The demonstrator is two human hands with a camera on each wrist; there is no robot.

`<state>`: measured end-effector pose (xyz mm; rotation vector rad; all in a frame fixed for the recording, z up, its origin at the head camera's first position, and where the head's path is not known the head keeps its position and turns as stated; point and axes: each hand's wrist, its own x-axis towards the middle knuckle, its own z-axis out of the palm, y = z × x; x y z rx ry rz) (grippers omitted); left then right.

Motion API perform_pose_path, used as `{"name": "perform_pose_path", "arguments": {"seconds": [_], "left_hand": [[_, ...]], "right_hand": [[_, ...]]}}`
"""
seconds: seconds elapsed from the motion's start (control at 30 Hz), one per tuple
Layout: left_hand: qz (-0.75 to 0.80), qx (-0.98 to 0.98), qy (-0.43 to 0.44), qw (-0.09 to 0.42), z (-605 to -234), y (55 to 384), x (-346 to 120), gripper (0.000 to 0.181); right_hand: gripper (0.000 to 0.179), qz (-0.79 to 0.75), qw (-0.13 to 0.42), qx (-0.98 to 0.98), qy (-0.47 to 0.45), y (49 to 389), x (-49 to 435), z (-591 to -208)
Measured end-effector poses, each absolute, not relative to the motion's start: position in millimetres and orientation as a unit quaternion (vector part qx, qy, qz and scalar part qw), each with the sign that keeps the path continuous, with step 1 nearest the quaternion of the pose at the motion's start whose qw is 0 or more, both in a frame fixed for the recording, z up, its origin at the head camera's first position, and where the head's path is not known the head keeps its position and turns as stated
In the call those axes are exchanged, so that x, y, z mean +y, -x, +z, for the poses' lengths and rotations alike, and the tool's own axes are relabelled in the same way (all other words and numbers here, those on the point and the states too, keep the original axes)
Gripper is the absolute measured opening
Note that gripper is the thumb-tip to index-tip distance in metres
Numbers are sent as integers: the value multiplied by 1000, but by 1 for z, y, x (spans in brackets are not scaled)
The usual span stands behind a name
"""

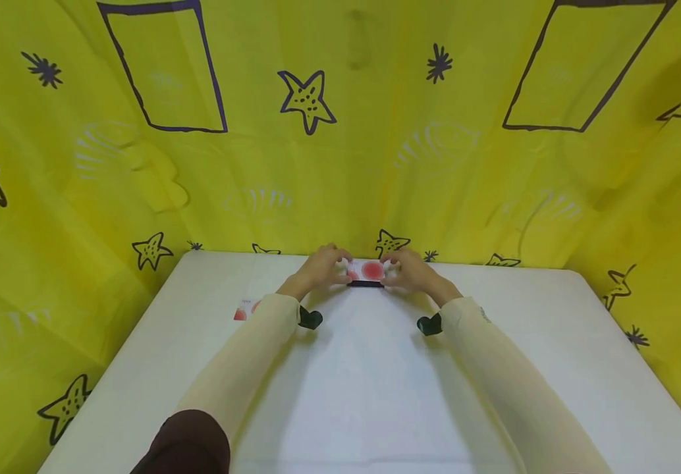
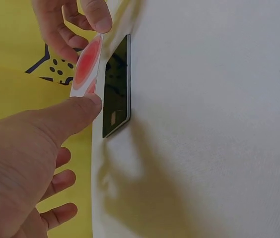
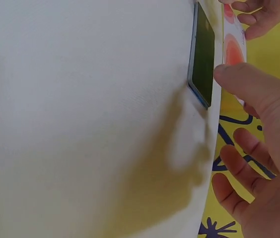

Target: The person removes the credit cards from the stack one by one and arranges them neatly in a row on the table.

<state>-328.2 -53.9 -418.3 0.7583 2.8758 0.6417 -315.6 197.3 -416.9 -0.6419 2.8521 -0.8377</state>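
Observation:
Near the far edge of the table, a thin white card with red-pink circles [image 1: 370,270] is held up by both hands. My left hand [image 1: 320,268] pinches one end between thumb and fingers, and my right hand [image 1: 413,270] pinches the other. In the left wrist view the card [image 2: 88,64] stands tilted on edge, the left thumb pressed to its near end. Just under it lies a dark glossy smartphone [image 2: 117,84] with a pale metal rim. From the right wrist view, the phone [image 3: 202,57] is beside the right thumb, and neither hand grips it.
A second red-and-white card [image 1: 245,309] lies on the white table [image 1: 370,395] at the left, partly hidden by the left sleeve. Yellow cloth [image 1: 364,164] with starfish drawings hangs behind the table and along both sides.

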Motion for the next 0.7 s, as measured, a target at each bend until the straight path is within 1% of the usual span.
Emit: {"name": "perform_pose_path", "arguments": {"seconds": [0.3, 0.7], "left_hand": [[208, 941, -265, 31, -408, 329, -55, 47], [202, 942, -269, 20, -400, 325, -58, 45]], "right_hand": [[44, -274, 30, 934, 227, 315, 199, -406], [48, -275, 43, 940, 196, 312, 196, -400]]}}
